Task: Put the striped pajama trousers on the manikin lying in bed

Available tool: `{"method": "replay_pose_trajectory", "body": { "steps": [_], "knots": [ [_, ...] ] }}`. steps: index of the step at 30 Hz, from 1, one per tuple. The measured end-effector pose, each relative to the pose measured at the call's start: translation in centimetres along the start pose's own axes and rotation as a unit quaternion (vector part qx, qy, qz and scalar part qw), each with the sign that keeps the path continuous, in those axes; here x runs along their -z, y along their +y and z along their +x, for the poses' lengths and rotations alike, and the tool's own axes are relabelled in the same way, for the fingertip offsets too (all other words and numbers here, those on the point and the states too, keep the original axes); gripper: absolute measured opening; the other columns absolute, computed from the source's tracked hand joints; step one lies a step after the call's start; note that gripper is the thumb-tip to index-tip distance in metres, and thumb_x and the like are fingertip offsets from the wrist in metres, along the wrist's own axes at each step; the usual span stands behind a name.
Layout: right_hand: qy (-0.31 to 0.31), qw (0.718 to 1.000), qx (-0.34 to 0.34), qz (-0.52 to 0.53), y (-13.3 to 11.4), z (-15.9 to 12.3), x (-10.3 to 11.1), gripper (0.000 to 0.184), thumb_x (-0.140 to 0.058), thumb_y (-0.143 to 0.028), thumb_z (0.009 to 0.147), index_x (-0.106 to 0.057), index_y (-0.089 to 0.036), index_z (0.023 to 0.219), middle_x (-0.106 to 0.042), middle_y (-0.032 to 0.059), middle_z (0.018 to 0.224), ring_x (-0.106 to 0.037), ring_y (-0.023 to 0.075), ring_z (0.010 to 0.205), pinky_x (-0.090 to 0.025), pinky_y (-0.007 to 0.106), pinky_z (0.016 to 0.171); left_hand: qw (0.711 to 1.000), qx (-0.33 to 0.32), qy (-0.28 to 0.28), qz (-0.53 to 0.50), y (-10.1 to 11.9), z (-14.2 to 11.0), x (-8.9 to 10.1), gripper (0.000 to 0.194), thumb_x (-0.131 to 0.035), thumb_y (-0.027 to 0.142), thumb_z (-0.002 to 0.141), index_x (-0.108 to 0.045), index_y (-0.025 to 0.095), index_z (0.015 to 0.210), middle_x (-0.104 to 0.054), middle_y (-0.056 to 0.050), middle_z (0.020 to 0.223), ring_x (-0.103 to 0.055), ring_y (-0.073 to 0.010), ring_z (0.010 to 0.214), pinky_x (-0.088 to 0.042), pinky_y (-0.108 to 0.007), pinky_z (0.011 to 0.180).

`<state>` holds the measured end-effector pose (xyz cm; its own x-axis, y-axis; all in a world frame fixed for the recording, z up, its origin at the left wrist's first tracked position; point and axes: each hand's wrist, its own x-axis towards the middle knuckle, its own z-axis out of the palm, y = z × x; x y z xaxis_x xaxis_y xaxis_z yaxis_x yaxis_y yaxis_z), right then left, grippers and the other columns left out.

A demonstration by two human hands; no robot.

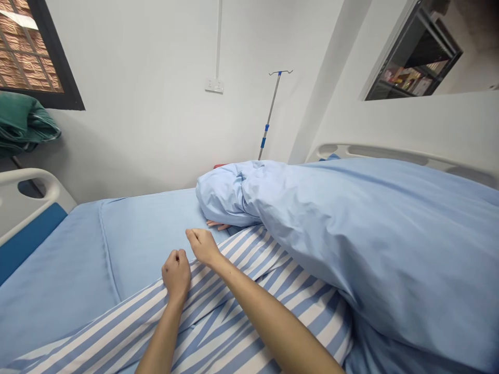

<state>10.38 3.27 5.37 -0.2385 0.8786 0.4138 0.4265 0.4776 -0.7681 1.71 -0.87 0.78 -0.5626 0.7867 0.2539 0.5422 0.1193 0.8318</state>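
Observation:
Both my fists are closed, and no object shows in either one. My left hand (176, 275) is at the edge of a blue-and-white striped cloth (312, 311), with its knuckles up. Slightly farther forward and to the right, my right hand (203, 246) is above the border between the stripes and the pale blue bed sheet (144, 223). Whether the fists touch the cloth is unclear. A puffy light blue quilt (351, 228) lies bunched over the striped cloth on the right. Fingertips (218, 225) poke out from under the quilt's near-left end, beyond my right hand.
Cream bed end panels stand at left (54, 189) and far right (390, 150). An IV pole (271, 111) rises behind the bed against the white wall, near a wall socket (214, 85). Green folded cloth (23, 124) hangs below the left window.

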Motion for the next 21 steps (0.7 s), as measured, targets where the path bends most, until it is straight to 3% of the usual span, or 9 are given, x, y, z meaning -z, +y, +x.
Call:
{"method": "replay_pose_trajectory", "body": {
  "steps": [6,12,17,21],
  "knots": [
    [0.022,0.999,-0.040,0.014,3.0,-1.6,-1.2,0.041,-0.034,-0.036,0.090,-0.036,-0.018,0.053,-0.036,-0.0044,0.049,-0.033,0.0091,0.051,-0.020,0.024,0.051,0.999,0.013,-0.027,0.039,0.5,0.0,-0.1,0.033,-0.036,0.034,0.080,-0.033,0.020,0.050,-0.038,0.003,0.047,-0.034,-0.0127,0.052,-0.023,-0.025,0.054],
    [0.047,0.997,-0.052,0.039,3.2,-1.2,-1.1,0.043,-0.034,-0.036,0.089,-0.035,-0.018,0.051,-0.032,-0.0046,0.048,-0.032,0.0092,0.050,-0.019,0.025,0.050,0.995,0.021,-0.061,0.080,0.5,0.0,-0.1,0.031,-0.040,0.037,0.076,-0.038,0.020,0.050,-0.044,0.002,0.050,-0.036,-0.0134,0.054,-0.024,-0.025,0.053],
    [0.055,0.994,-0.057,0.077,3.1,-1.1,-0.9,0.043,-0.034,-0.037,0.089,-0.036,-0.018,0.050,-0.033,-0.0049,0.047,-0.033,0.0089,0.049,-0.020,0.024,0.049,0.997,0.041,-0.052,-0.039,1.9,1.7,-0.9,0.030,-0.044,0.037,0.072,-0.040,0.019,0.049,-0.035,0.005,0.046,-0.034,-0.0108,0.049,-0.026,-0.024,0.050],
    [0.054,0.989,-0.070,0.117,3.3,-1.0,-0.7,0.043,-0.034,-0.038,0.088,-0.038,-0.018,0.051,-0.037,-0.0047,0.047,-0.037,0.0087,0.049,-0.023,0.023,0.049,0.983,0.049,0.002,-0.175,4.1,2.4,-2.3,0.027,-0.045,0.037,0.071,-0.041,0.019,0.052,-0.033,0.006,0.047,-0.032,-0.0091,0.048,-0.028,-0.024,0.048]
  ]
}}
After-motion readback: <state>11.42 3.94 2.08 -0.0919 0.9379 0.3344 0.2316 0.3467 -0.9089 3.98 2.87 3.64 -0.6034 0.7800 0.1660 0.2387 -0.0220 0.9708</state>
